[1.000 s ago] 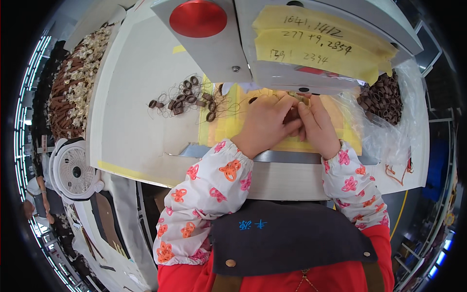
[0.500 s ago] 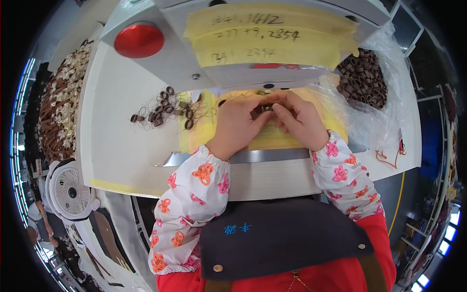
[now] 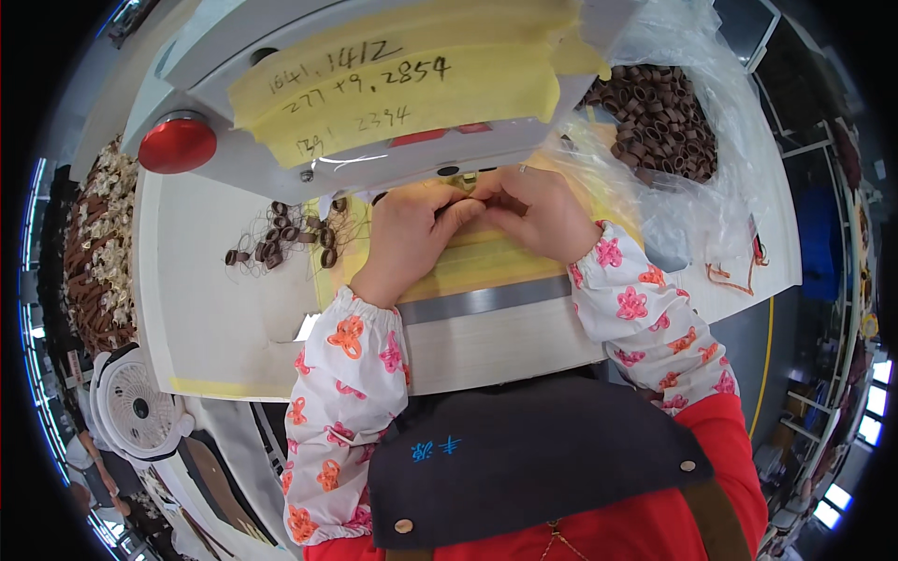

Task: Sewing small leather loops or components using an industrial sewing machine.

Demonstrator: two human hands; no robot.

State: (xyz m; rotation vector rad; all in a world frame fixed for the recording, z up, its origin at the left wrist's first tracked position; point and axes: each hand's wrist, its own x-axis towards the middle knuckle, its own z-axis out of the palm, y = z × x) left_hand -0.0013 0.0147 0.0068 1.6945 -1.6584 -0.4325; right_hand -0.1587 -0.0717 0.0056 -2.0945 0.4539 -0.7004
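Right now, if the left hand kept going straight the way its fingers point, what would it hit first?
The left hand points up and right, so it would probably meet the right hand's fingertips, then the grey machine body; depth is unclear.

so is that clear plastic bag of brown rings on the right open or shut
Open. The clear plastic bag lies spread on the white table, its brown rings heaped bare, with no plastic over them.

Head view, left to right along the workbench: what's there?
White fan → red round button → loose brown rings → left hand → right hand → bag of brown rings.
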